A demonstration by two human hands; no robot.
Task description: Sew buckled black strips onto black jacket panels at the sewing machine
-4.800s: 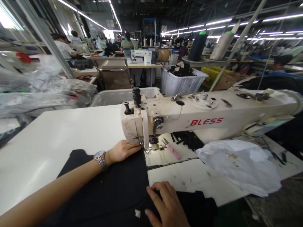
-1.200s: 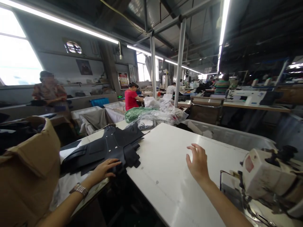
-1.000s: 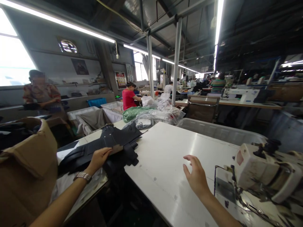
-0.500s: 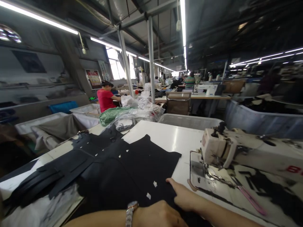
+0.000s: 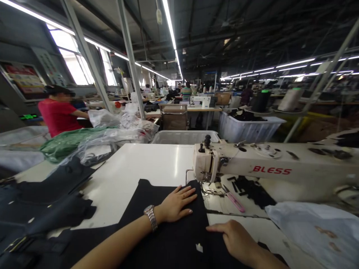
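Note:
My left hand (image 5: 176,205), with a metal-banded watch (image 5: 150,216) at its wrist, lies flat with fingers spread on a black fabric piece (image 5: 165,239). The far right corner of that fabric reaches the needle end of a white sewing machine (image 5: 207,168). To the right, my right hand (image 5: 237,241) is at the fabric's right edge, index finger stretched along it and the other fingers curled around the dark cloth; their tips are hidden. A small white tag (image 5: 199,247) rests on the fabric between the hands.
Pink-handled thread snips (image 5: 235,200) and black scraps (image 5: 251,190) lie under the machine arm. A white plastic bag (image 5: 314,228) is at right. More black pieces (image 5: 42,213) and plastic-wrapped bundles (image 5: 95,145) are at left. Beyond stand a bin (image 5: 185,137) and a person in red (image 5: 60,112).
The view has swung right. One black piece has come away from the others toward the machine. My left hand has gone from bent in front to flat on it.

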